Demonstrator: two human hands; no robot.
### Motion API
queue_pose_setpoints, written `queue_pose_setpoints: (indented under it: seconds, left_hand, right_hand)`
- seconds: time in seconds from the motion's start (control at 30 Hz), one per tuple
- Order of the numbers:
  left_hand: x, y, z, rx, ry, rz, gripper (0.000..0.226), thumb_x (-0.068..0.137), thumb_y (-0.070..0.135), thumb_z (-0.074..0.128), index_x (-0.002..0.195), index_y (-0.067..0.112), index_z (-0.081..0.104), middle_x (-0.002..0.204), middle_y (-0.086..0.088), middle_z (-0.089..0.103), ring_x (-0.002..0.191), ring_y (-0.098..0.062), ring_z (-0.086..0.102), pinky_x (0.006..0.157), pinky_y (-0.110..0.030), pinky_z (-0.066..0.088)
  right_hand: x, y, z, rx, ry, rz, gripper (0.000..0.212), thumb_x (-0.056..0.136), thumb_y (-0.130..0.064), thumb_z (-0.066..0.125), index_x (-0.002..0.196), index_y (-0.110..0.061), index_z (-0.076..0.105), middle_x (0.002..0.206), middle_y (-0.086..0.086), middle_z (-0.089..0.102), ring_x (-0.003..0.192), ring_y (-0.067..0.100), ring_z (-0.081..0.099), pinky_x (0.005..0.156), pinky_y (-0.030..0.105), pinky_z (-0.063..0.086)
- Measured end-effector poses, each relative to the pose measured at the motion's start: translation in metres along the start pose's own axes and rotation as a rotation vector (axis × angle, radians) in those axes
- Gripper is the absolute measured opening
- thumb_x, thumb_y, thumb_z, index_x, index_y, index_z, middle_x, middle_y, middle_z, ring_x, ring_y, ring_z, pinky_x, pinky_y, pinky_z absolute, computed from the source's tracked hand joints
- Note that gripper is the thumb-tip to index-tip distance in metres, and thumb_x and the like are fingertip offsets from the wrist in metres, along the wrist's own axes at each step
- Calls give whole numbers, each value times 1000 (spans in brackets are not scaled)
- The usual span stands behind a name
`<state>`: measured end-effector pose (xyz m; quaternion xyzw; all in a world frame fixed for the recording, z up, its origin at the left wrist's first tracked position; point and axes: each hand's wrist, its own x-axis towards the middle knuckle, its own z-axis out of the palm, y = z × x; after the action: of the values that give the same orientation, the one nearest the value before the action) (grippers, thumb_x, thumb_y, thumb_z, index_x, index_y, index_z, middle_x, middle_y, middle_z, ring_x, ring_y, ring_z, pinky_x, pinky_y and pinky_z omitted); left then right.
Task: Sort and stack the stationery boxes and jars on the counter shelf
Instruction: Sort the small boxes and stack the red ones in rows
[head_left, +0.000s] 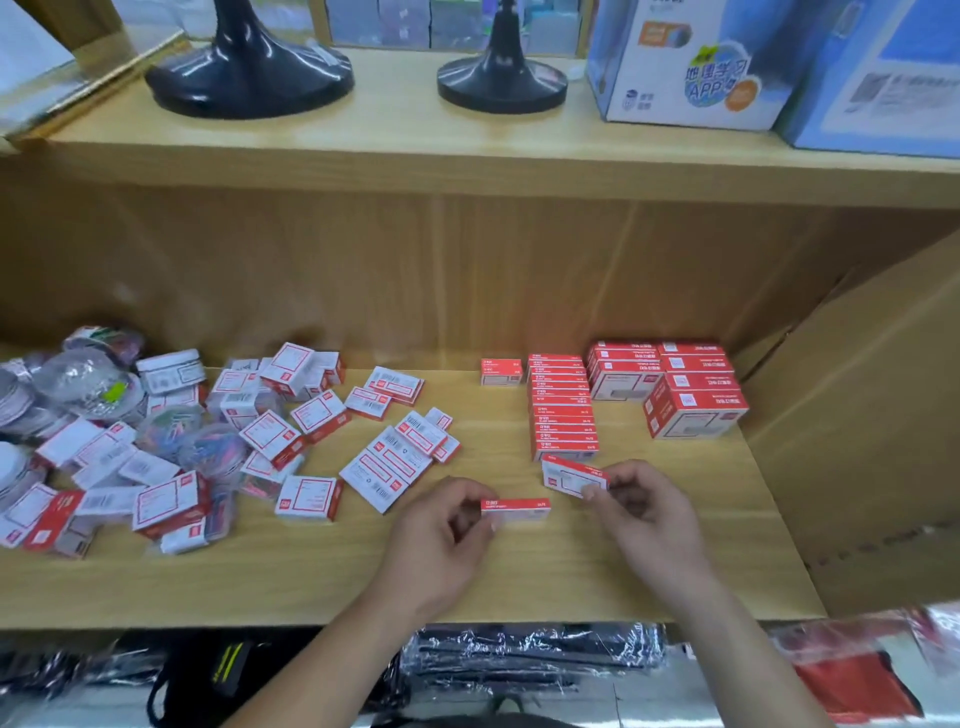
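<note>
The left hand (441, 540) has a pinching grip on a red box (515, 510), the right hand (644, 512) on a second box (571, 477), near the shelf (322, 577) front edge; best square each flush against the red row (563, 410) before releasing

1. Pale wood-grain shelf (519, 577), smooth, satin.
2. Printed card boxes (306, 498), 9 o'clock, slightly glossy.
3. Clear glossy plastic jars (213, 449), 9 o'clock.
4. Glossy black stands (249, 78), 12 o'clock.
5. Matt brown cardboard (857, 415), 3 o'clock.
6. Crinkled shiny film wrap (530, 654), 6 o'clock.
</note>
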<state>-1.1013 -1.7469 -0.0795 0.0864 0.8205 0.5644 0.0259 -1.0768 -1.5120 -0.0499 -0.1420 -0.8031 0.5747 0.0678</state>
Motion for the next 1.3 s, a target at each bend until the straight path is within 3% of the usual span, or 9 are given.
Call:
queue_pose_setpoints:
  seconds: [0.23, 0.33, 0.47, 0.63, 0.73, 0.87, 1.0, 1.17, 1.3]
  left_hand:
    - [-1, -1, 0, -54, -12, -42, 32, 79, 17, 86, 103, 32, 73, 71, 16, 60, 66, -5, 57, 68, -25, 53]
    - [-2, -2, -1, -93, -19, -69, 34, 85, 9, 81, 112, 28, 71, 72, 20, 62, 69, -5, 59, 73, -22, 52]
    - [-1, -3, -5, -102, -18, -96, 28, 89, 10, 77, 108, 29, 72, 83, 16, 71, 78, -12, 66, 79, -26, 56]
    - [1, -2, -2, -166, -5, -83, 31, 90, 4, 74, 107, 30, 72, 87, 14, 73, 75, -4, 63, 77, -26, 55]
    - [1, -4, -2, -155, -24, -53, 40, 90, 4, 74, 118, 32, 69, 88, 19, 69, 75, -3, 59, 75, -22, 53]
    - [1, -5, -3, -158, -27, -31, 34, 90, 6, 75, 112, 31, 75, 89, 12, 68, 74, -6, 58, 74, -26, 53]
    - [1, -8, -1, -182, 24, 18, 35, 86, 2, 79, 101, 34, 81, 87, -1, 59, 71, -15, 53, 67, -29, 47]
    - [-4, -5, 1, -145, 7, 59, 33, 78, -2, 73, 97, 23, 83, 88, 4, 65, 69, -12, 58, 65, -20, 46]
    - [-3, 1, -3, -80, 20, 5, 40, 76, -5, 68, 109, 16, 77, 98, -7, 63, 67, -1, 56, 63, -12, 42]
  right_hand:
    - [8, -24, -8, -365, -32, -367, 20, 85, -18, 78, 100, -30, 72, 80, -16, 61, 71, 8, 52, 67, 24, 45]
    - [18, -21, -1, -584, -41, -315, 30, 79, -36, 82, 103, -41, 65, 81, -22, 58, 78, 10, 58, 71, 35, 53]
    - [17, -4, 8, -551, -47, -183, 36, 74, -42, 86, 94, -40, 56, 83, -17, 65, 77, 7, 62, 68, 33, 52]
    - [4, 17, 0, -379, -78, -263, 26, 81, -10, 79, 103, -23, 74, 89, -14, 64, 74, 10, 61, 73, 40, 57]
    - [6, 19, -4, -316, -78, -214, 23, 82, -6, 78, 96, -24, 74, 84, -7, 65, 71, 13, 60, 70, 37, 55]
    - [10, 19, -4, -202, -12, -148, 29, 82, -5, 79, 84, -32, 70, 78, -5, 69, 66, 6, 58, 66, 19, 52]
    - [17, 14, -1, -150, 29, -61, 15, 84, -7, 79, 93, -18, 74, 76, -4, 70, 62, -2, 58, 62, 7, 46]
    - [22, 19, 5, -314, 98, -111, 6, 85, -28, 78, 86, -23, 78, 74, -5, 65, 68, 12, 62, 68, 36, 54]
    - [21, 20, 9, -389, 146, -154, 15, 86, -37, 75, 81, -23, 77, 70, -8, 60, 67, 13, 59, 63, 38, 52]
